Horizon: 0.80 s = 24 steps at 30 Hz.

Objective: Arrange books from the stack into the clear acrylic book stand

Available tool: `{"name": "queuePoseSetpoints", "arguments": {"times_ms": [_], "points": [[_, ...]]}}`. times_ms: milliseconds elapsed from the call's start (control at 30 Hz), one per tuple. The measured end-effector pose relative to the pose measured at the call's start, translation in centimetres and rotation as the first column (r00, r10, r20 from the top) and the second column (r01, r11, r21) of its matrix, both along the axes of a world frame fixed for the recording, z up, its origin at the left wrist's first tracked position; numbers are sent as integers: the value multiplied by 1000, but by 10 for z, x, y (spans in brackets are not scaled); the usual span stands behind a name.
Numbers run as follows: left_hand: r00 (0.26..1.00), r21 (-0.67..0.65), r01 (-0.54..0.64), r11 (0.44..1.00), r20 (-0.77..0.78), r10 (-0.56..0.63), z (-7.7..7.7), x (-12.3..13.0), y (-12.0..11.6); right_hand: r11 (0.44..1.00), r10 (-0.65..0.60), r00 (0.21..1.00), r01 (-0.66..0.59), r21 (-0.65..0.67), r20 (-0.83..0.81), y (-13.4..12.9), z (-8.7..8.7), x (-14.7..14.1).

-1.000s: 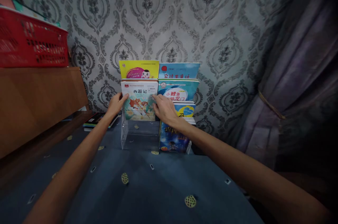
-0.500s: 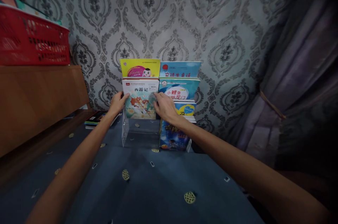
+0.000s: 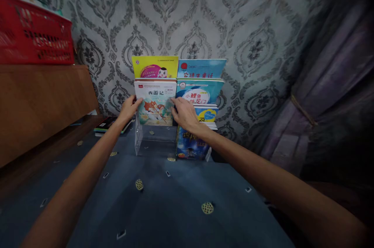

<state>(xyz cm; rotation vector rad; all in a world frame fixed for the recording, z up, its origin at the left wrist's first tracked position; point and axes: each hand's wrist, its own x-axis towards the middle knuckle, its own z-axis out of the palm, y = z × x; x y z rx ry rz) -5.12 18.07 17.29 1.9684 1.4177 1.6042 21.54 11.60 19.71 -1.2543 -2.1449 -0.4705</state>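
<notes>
Grey damask wallpaper (image 3: 163, 18) fills the back of a dim room, above a dark blue cloth (image 3: 172, 201) dotted with small yellow motifs. The left hand (image 3: 127, 108) pinches the left edge of a white storybook (image 3: 155, 109), its thumb lying on the cover and its other fingers mostly hidden. The right hand (image 3: 184, 113) closes on the opposite edge, a fingertip on the cover near the title; how far its fingers reach behind, I cannot tell.

The storybook stands upright at the left of a clear stand (image 3: 138, 141), in front of and below a yellow book (image 3: 154, 65). Whether its lower edge is fully seated is not plain. If it is not, letting go could let it slide down or tip forward. The right hand also overlaps a teal book (image 3: 210, 87) and a dark blue book (image 3: 191, 146) in the neighbouring column, so a sideways swing of the knuckles might knock them askew. The stand looks light, and a hard push could shift it on the cloth.

Farther left lie some stacked books (image 3: 106, 124), beside a wooden cabinet (image 3: 43, 104) bearing a red basket (image 3: 41, 30).
</notes>
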Motion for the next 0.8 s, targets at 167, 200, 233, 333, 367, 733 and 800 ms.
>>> {"name": "queuePoseSetpoints", "arguments": {"times_ms": [167, 200, 233, 333, 367, 733, 800], "points": [[998, 24, -40, 999, -39, 41, -1, 1, 1, 997, 64, 998, -63, 42, -21, 6, -5, 4], [998, 34, -38, 999, -40, 39, -1, 1, 2, 996, 72, 997, -71, 46, -26, 7, -6, 5], [999, 46, -35, 998, -40, 36, -2, 1, 2, 996, 78, 996, -77, 50, -32, 7, -7, 6], [999, 73, -33, 997, -39, 36, -4, 2, 2, 993, 100, 994, -97, 62, -48, 9, -10, 7], [998, 75, -36, 997, -40, 39, -5, 2, 2, 992, 109, 993, -105, 66, -52, 10, -11, 7], [991, 90, -132, 987, 23, 131, -36, -19, -15, 857, 506, 863, -502, 118, -4, -34, -49, 1], [974, 50, -223, 974, -14, 224, -65, -26, -27, 757, 653, 757, -652, 44, 6, -56, -74, -6]]}}
